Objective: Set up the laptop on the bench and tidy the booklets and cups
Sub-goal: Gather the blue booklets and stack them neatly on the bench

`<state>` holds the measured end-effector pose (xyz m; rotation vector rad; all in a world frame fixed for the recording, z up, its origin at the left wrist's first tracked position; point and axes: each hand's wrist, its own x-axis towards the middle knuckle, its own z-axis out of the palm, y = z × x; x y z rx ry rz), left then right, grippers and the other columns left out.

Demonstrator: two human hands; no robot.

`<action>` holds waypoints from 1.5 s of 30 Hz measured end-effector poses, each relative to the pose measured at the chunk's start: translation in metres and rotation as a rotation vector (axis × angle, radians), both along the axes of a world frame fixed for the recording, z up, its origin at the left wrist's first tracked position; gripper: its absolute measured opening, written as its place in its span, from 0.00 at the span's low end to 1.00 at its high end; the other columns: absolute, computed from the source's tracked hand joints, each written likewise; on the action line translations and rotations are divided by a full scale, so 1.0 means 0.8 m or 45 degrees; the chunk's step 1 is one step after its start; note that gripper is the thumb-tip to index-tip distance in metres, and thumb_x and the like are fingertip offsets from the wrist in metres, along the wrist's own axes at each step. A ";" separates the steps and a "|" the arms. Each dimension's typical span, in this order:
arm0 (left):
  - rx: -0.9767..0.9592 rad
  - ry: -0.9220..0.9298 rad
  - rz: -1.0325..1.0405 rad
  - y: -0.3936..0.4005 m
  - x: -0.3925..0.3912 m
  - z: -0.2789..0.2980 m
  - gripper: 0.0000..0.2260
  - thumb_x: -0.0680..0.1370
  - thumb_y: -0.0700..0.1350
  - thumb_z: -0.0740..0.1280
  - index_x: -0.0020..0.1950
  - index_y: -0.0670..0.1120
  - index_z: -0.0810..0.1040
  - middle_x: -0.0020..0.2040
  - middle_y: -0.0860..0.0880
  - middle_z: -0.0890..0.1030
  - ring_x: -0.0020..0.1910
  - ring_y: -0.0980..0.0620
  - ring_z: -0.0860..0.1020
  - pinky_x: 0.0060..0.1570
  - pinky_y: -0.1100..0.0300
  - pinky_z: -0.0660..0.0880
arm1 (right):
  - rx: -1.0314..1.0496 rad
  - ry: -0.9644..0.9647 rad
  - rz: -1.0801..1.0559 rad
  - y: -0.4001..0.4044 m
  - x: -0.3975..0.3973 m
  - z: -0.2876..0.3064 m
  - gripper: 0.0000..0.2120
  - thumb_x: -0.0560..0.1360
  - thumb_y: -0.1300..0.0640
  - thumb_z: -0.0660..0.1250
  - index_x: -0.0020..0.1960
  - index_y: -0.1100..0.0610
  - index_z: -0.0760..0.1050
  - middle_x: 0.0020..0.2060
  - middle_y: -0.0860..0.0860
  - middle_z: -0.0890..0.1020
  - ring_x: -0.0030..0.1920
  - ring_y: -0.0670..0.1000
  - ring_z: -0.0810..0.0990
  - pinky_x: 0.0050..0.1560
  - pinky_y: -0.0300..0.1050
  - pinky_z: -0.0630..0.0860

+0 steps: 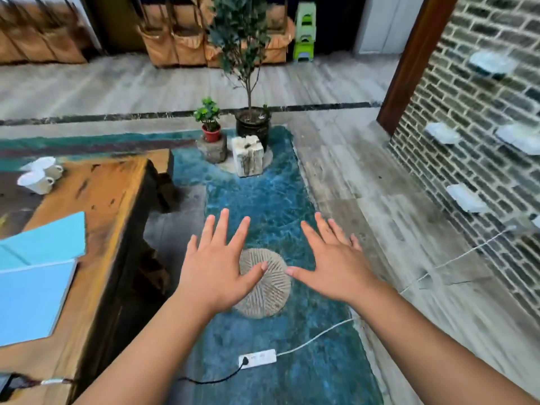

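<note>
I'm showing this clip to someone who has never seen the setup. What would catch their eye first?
Two open hands, left hand and right hand, spread palm-down at centre above a ribbed round stone on the blue floor. At left, blue booklets lie on the wooden bench, with white cups at its far end.

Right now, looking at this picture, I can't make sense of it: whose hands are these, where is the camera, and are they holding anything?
No machine here: a person wears a wide-angle camera on the head, looking forward and down, so you see their own arms. The left hand and right hand are spread flat in the air, fingers straight, holding nothing. Below them lie a blue rug, a round ribbed stone and a white power strip. At the left is the wooden bench, bearing two blue booklets and two white cups at its far end. Beyond stand potted plants; a brick wall is on the right.
</note>
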<state>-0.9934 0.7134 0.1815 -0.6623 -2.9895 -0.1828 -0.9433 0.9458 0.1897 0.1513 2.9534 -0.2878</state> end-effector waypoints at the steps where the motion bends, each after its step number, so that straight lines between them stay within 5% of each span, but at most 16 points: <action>1: 0.007 0.050 -0.012 0.001 -0.001 0.023 0.41 0.70 0.76 0.45 0.79 0.59 0.46 0.81 0.45 0.47 0.79 0.41 0.49 0.71 0.37 0.59 | 0.008 0.050 -0.006 0.001 0.001 0.023 0.50 0.64 0.20 0.51 0.79 0.41 0.41 0.80 0.46 0.38 0.80 0.52 0.40 0.76 0.63 0.46; 11: 0.112 0.480 -0.095 0.013 0.037 0.222 0.40 0.71 0.75 0.47 0.79 0.58 0.47 0.81 0.45 0.47 0.79 0.41 0.48 0.71 0.38 0.59 | 0.134 0.512 0.005 -0.003 0.026 0.208 0.49 0.65 0.20 0.50 0.79 0.41 0.40 0.80 0.46 0.40 0.80 0.51 0.41 0.76 0.63 0.48; 19: 0.190 0.735 -0.151 0.017 0.078 0.302 0.39 0.73 0.73 0.50 0.80 0.58 0.46 0.81 0.45 0.48 0.79 0.42 0.48 0.71 0.38 0.58 | 0.212 0.769 -0.008 0.005 0.061 0.282 0.49 0.63 0.20 0.45 0.79 0.41 0.40 0.80 0.47 0.40 0.80 0.52 0.43 0.76 0.64 0.49; 45: 0.089 0.553 -0.006 0.092 0.094 0.239 0.39 0.73 0.73 0.49 0.80 0.57 0.47 0.81 0.43 0.48 0.79 0.41 0.48 0.71 0.38 0.58 | 0.187 0.683 0.056 0.074 0.064 0.221 0.48 0.65 0.20 0.46 0.78 0.41 0.40 0.80 0.47 0.38 0.80 0.52 0.42 0.75 0.64 0.49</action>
